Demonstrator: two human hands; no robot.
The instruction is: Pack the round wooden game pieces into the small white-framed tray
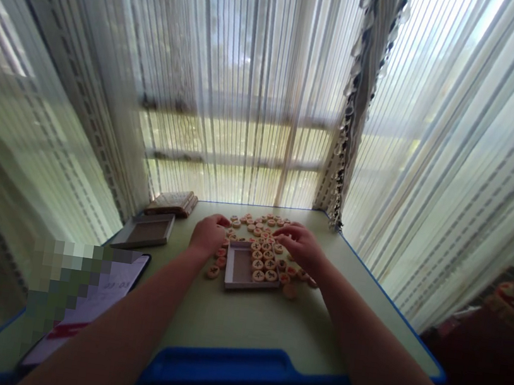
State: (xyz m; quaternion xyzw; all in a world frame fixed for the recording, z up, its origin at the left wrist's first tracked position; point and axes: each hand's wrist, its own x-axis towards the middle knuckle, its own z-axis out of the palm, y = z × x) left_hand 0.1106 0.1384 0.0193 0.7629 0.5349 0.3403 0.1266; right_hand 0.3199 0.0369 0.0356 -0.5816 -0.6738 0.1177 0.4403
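Note:
Round wooden Chinese chess pieces [259,226] with red and dark characters lie scattered over the pale green table. A shallow open box [240,265] stands in the middle. Several pieces [260,264] sit in rows in its right part, while its left part shows bare bottom. My left hand [209,235] is at the box's far left corner, fingers stretched towards the pieces there; its inner side is hidden. Beyond the box's far right corner, my right hand [301,244] reaches over the pieces with its fingers apart. I see no piece held in either hand.
A second shallow tray, like a box lid [149,232], lies at the left, with a stacked book or bundle [172,202] behind it. A phone or tablet [98,298] rests by my left forearm. Blue edging [223,363] rims the table; sheer curtains [252,90] hang behind.

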